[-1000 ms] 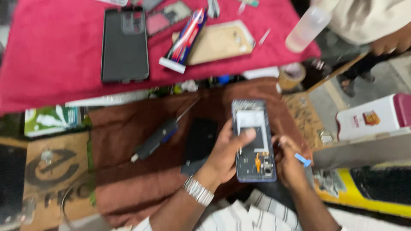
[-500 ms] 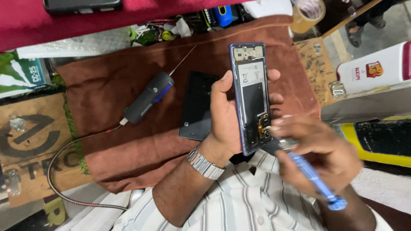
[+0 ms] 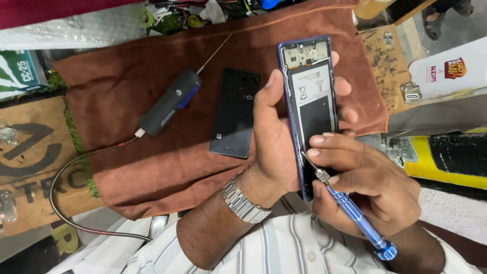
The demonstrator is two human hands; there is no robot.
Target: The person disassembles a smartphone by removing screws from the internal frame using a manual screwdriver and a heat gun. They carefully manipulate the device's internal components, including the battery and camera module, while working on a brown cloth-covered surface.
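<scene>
My left hand [image 3: 276, 147] grips an opened blue-framed smartphone [image 3: 310, 91] upright, its back cover off and the battery and boards exposed. A metal watch sits on that wrist. My right hand [image 3: 365, 185] holds a small blue-handled screwdriver [image 3: 350, 210], its tip touching the phone's left edge low down. Two right fingers rest on the phone's lower part. A black back panel [image 3: 235, 112] lies on the brown cloth [image 3: 127, 157] just left of my left hand.
A dark cabled tool with a thin metal probe [image 3: 170, 104] lies on the cloth to the left; its braided cable loops down. A white box [image 3: 446, 71] and a yellow-black item [image 3: 441, 160] sit at right. Clutter lines the top edge.
The view has closed in on the phone. My right hand moved up from the lower right, bringing the screwdriver tip against the phone's lower left edge. My left hand keeps its grip.
</scene>
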